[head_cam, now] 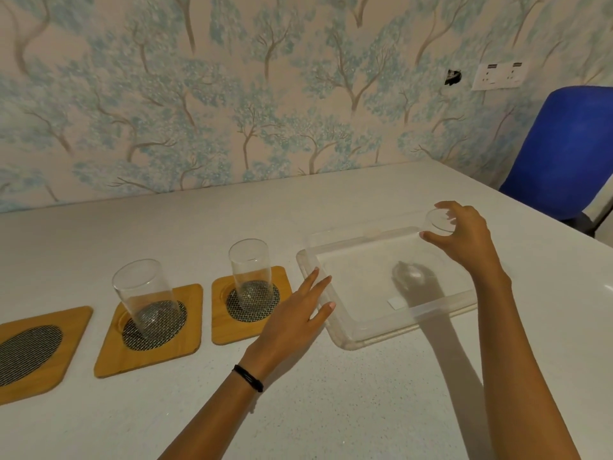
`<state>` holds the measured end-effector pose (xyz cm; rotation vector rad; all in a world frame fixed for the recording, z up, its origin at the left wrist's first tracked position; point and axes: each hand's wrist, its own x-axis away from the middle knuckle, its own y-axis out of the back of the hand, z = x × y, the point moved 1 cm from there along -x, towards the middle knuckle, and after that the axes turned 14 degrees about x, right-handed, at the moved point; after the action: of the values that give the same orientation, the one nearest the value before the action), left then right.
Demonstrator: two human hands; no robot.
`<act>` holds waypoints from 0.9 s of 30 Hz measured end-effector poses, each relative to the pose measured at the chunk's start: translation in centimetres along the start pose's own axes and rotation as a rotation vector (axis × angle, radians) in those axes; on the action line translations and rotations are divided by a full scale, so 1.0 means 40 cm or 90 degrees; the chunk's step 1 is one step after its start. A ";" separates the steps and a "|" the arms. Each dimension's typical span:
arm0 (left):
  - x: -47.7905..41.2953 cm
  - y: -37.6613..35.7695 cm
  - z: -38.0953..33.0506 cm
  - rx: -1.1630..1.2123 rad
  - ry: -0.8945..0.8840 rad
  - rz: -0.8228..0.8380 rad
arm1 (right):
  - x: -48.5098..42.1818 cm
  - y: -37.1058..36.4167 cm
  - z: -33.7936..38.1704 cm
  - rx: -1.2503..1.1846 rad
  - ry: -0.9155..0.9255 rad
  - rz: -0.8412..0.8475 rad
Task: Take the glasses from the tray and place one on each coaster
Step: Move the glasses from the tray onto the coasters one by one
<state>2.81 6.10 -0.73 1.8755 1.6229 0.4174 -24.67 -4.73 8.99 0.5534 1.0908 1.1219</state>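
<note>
Head view: white table (331, 410) against tree-patterned wallpaper (232, 94), blue chair (570, 144) beside.

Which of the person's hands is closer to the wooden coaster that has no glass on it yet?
Left. The left hand rests at the clear tray's near-left edge, two coasters away from the empty coaster. The right hand grips a glass over the tray's far corner, farther off.

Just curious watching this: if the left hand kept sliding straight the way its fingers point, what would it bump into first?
The left hand points up and right, so it would most likely meet the near left wall of the clear tray first; its fingertips already look about at that edge, though the depth is hard to judge.
</note>
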 end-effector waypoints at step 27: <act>0.445 0.383 0.233 -0.157 0.022 -0.125 | 0.308 -0.046 0.667 -0.239 0.315 0.086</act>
<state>23.77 20.19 -0.90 1.5201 1.6767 0.5395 0.53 9.85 13.34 0.0469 1.2297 1.5907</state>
